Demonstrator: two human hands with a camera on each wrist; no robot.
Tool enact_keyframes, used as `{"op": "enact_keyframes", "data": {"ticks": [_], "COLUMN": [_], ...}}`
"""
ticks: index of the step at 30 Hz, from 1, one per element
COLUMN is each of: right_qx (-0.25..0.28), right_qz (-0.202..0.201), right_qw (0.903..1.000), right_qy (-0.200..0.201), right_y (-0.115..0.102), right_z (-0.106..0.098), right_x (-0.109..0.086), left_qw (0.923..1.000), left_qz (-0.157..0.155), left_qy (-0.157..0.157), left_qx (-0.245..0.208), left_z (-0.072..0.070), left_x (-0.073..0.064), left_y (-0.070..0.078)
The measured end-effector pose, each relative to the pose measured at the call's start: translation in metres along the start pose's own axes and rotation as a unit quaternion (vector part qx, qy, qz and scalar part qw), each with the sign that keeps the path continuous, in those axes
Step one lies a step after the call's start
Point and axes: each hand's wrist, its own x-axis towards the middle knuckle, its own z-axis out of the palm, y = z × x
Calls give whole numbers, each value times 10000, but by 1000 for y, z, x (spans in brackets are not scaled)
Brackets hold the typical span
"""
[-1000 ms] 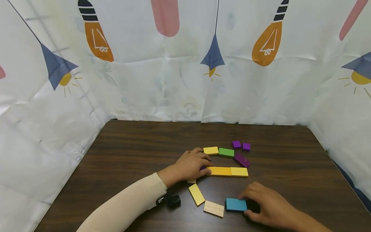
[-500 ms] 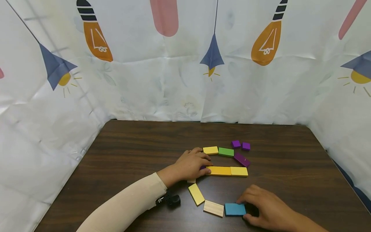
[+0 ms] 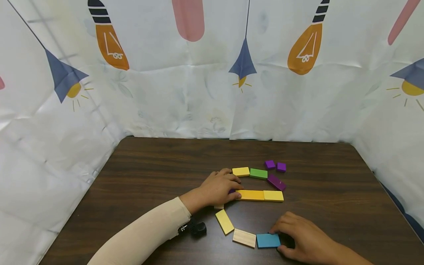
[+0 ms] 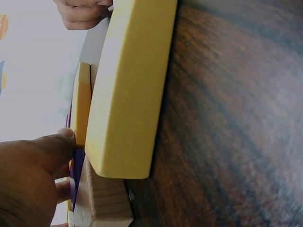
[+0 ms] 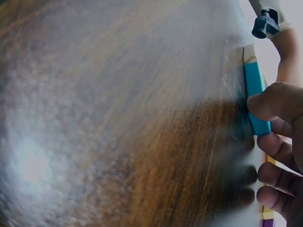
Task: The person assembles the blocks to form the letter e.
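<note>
In the head view, my right hand [image 3: 303, 237] pinches a blue block [image 3: 268, 240] between thumb and forefinger. The block lies flat, its left end against a plain wooden block [image 3: 244, 238]. The right wrist view shows the thumb [image 5: 262, 106] on the side of the blue block. My left hand [image 3: 218, 187] rests over the left bend of the block line, fingers loosely spread. Its thumb touches the orange block [image 3: 251, 195], and a purple block [image 3: 231, 191] is partly hidden under the hand. In the left wrist view, a yellow block [image 4: 132, 94] stands large in front.
A yellow block [image 3: 240, 172], a green block [image 3: 258, 173] and a dark purple block [image 3: 276, 182] curve along the back. Two small purple blocks [image 3: 281, 167] lie behind them. A pale yellow block [image 3: 273, 196] continues the orange one. All lie on a dark wooden table [image 3: 159, 165].
The blue block has been shifted slightly left and nearer by my right hand, and now meets the wooden block. My left hand stays where it was.
</note>
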Motion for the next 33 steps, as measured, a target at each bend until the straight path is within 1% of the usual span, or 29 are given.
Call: {"op": "enact_keyframes", "data": {"ticks": [4,7,9,13,16,19,23,28,33], "right_qx": [99,122,104,-110,-358,-556,-595,-542,-536], "right_qz": [113,200,282,464,651,940,1306,1488,1639], "right_qw": [9997,9996,9995,9987,9964,9930,9885,9854,9827], "right_qy": [-175,-169,-105,190,402,447,486,626,671], "right_y": [1,2,3,11,21,33,50,72,89], "right_z": [-3,-7,-12,-22,-31,-41,-51,-60,-68], "right_x": [0,1,3,9,15,22,31,40,50], "left_qw": [10000,10000,10000,10000,10000,10000,10000,10000,10000], "left_qz": [26,38,40,22,8,-11,3,32,7], "left_qy": [16,15,11,-1,-3,-20,-22,10,18], "left_qx": [21,30,26,6,-1,4,9,16,41], "left_z": [1,0,0,1,1,1,0,0,0], "left_x": [0,0,0,0,0,0,0,0,0], "left_y": [0,0,0,0,0,0,-1,0,0]}}
